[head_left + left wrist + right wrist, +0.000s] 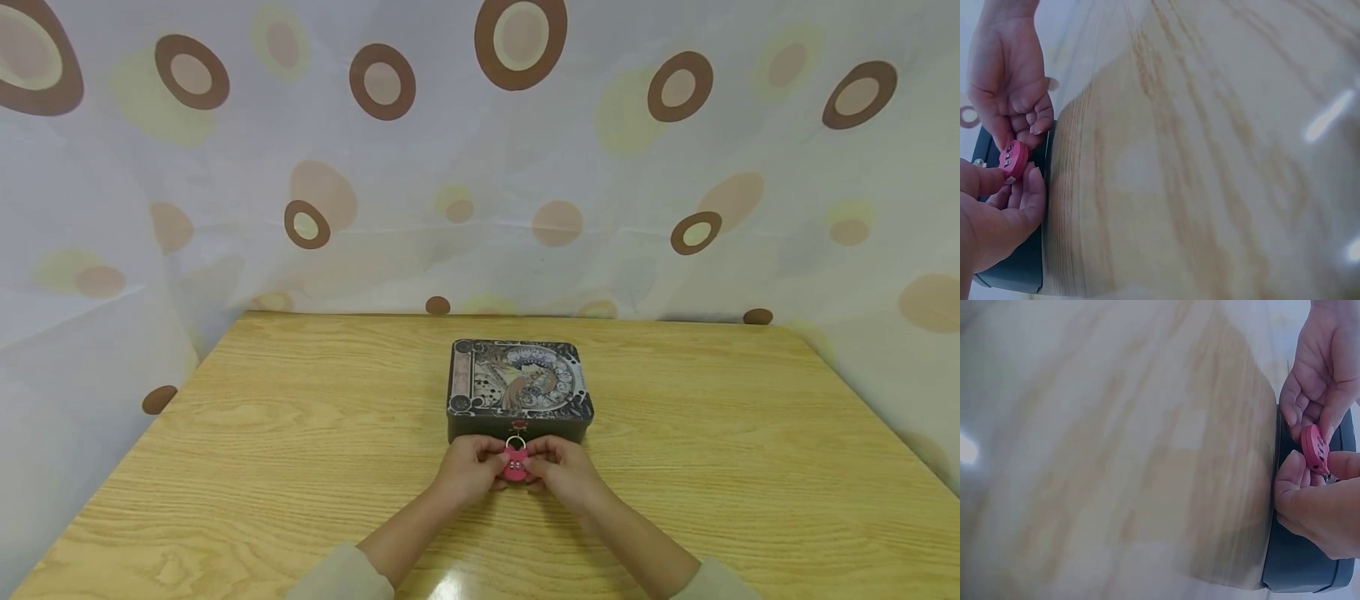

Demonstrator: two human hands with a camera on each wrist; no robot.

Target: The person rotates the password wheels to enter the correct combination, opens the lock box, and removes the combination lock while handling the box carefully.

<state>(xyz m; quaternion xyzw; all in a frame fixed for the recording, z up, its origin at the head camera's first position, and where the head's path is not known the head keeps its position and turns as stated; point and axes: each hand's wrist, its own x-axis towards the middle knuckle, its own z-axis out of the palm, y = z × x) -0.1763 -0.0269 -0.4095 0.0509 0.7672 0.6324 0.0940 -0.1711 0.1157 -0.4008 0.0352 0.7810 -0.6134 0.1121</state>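
Observation:
A pink combination padlock (515, 464) with number dials hangs at the front of a dark tin box (487, 427). Its shackle (515, 441) rises toward the red-marked clasp (519, 426) below the lid; whether it passes through the clasp is too small to tell. From the left, my left hand (470, 473) pinches the padlock between thumb and fingers. My right hand (567, 475) pinches its other side. Both wrist views show the padlock's body (1015, 160) held between the two hands, close to the box's front wall (1300, 562). The lid (517, 379) is down and bears an ornate printed picture.
The box stands on a light wood-grain table (300, 442). Behind the table and along its sides hangs a pale sheet (465, 142) printed with brown, peach and yellow ovals. Light glares off the table near its front edge.

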